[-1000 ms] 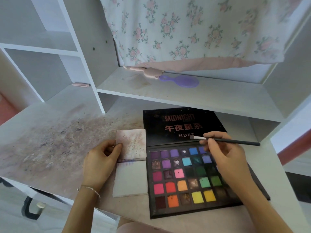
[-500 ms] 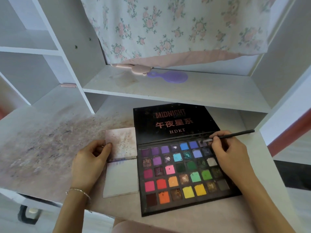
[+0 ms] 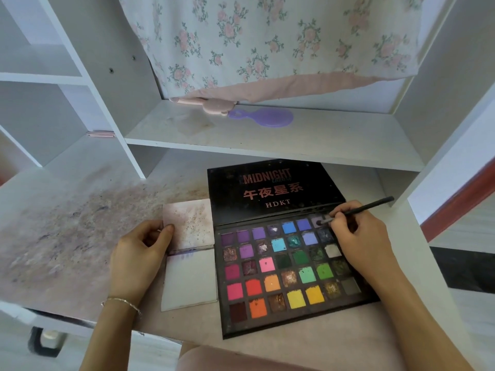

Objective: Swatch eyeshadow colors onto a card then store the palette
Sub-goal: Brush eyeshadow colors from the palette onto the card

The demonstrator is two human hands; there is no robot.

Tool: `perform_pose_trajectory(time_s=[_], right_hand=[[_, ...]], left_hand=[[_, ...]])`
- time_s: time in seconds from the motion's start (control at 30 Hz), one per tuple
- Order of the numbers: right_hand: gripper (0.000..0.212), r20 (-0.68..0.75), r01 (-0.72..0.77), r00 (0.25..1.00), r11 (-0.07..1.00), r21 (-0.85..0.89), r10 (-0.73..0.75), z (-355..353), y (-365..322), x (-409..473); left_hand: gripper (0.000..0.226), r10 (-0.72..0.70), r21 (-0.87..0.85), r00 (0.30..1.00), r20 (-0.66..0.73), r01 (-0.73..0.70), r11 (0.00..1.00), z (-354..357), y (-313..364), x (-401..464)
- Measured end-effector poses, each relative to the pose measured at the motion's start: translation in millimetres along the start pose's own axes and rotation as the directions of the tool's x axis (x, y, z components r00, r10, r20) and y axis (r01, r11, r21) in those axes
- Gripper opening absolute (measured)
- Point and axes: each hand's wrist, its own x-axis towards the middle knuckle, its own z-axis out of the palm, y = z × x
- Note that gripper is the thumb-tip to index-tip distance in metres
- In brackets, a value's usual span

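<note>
White desk (image 3: 80,183) with shelving, surface heavily smeared with pinkish-grey powder on the left half. Floral curtain (image 3: 267,41) hanging over the upper shelf (image 3: 348,140); purple hand mirror (image 3: 263,117) lying flat there, touching a pink handled item (image 3: 211,104) partly under the hem. Small pink object (image 3: 100,134) on the left shelf ledge.

Open eyeshadow palette (image 3: 292,266) flat on the desk, right of centre, lid (image 3: 270,191) folded back and marked MIDNIGHT and HDKT; pans in rows of purple, blue, green, pink, red, orange, yellow.

Swatch card (image 3: 190,253) just beside the palette's left edge, touching or nearly so: upper half dusted and speckled, lower half pale, faint purple marks at the fold.

Left hand (image 3: 139,253) resting at the card's left edge, thumb pressed on the upper half, other fingers curled beneath; bracelet (image 3: 122,302) at the wrist.

Right hand (image 3: 359,236) over the palette's upper right corner, fingers pinching a black brush (image 3: 361,208), tip set in the last pan of the top row.
</note>
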Motion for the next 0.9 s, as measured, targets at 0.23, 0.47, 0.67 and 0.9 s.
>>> perform_pose_trajectory(time_s=[0.23,0.47,0.67,0.9], right_hand=[[0.028,0.02,0.034,0.999,0.995,0.091,-0.036,3.8,-12.7,-4.8],[0.025,0.164,0.078,0.981,0.984,0.158,-0.104,28.1,-37.0,-10.0],[0.019,0.327,0.106,0.927,0.965,0.24,-0.183,66.4,-62.6,-23.7],[0.014,0.447,0.075,0.872,0.957,0.281,-0.199,101.1,-77.3,-24.4]], left_hand=[[0.008,0.001,0.004,1.0,0.008,-0.001,1.0,0.1,0.0,-0.2],[0.011,-0.017,0.016,1.0,0.001,0.017,1.0,-0.1,0.8,0.5],[0.013,-0.033,0.004,0.999,0.0,0.033,0.999,-0.6,1.3,-0.1],[0.018,-0.016,0.04,1.0,-0.004,0.016,0.999,-1.1,3.5,-0.2]])
